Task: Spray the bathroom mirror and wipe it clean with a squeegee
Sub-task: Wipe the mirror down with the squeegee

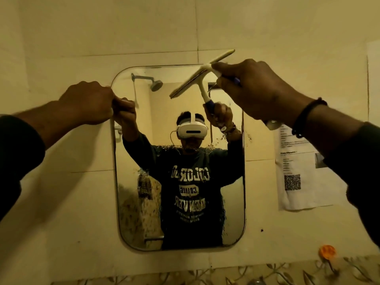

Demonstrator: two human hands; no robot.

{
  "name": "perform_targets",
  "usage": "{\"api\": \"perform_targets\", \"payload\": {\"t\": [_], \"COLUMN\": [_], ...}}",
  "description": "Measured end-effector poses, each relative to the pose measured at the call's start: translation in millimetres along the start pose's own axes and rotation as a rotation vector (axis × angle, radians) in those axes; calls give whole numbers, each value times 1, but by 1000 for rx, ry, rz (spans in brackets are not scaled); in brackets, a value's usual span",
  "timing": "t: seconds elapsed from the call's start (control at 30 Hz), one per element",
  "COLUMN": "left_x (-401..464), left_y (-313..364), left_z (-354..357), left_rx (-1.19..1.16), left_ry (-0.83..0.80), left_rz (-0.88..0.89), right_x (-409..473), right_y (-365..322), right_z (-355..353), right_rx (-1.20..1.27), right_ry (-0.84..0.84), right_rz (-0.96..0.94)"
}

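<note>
Where droplets bead the rounded mirror (pixel 181 202), right hand (pixel 257 89) round white squeegee (pixel 205 68).

Dark long sleeves (pixel 18 153) are worn on both arms, pushed back from the wrists. A black beaded bracelet (pixel 306 116) is fitted on the right wrist; a watch (pixel 272 124) is partly seen beside it.

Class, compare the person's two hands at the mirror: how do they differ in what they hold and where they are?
The left hand grips the mirror at its upper left edge; the right hand holds the squeegee near the top right. Only the right wrist wears a bracelet. Both hands are raised, with dark sleeves.
</note>
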State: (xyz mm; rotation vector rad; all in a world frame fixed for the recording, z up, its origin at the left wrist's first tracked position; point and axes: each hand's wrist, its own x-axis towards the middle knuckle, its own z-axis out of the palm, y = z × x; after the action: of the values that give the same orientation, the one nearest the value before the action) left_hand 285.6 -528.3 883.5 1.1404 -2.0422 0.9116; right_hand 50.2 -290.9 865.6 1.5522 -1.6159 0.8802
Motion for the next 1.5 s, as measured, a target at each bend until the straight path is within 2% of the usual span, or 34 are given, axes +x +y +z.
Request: {"api": "perform_targets", "payload": {"t": [0.43, 0.73, 0.8, 0.87, 1.03, 1.23, 1.5], "left_x": [0, 3, 1, -1, -7, -8, -7], "left_y": [-1, -5, -4, -3, 4, 2, 8], "left_z": [4, 11, 12, 10, 2, 2, 1], "left_rx": [15, 9, -8, -10, -41, -58, -41], "left_ry": [25, 52, 54, 46, 22, 21, 29], "left_rz": [37, 21, 24, 25, 21, 25, 24], "right_x": [-128, -133, -129, -123, -97, -70, -56], "right_y": [49, 32, 15, -5, -64, -104, -113], "right_z": [0, -1, -1, 2, 39, 93, 103], "right_rx": [-14, 53, 75, 30, -244, -266, -403], "right_ry": [-102, -31, -46, -147, -421, -402, -389], "right_rz": [171, 165, 107, -12, -265, -504, -541]}}
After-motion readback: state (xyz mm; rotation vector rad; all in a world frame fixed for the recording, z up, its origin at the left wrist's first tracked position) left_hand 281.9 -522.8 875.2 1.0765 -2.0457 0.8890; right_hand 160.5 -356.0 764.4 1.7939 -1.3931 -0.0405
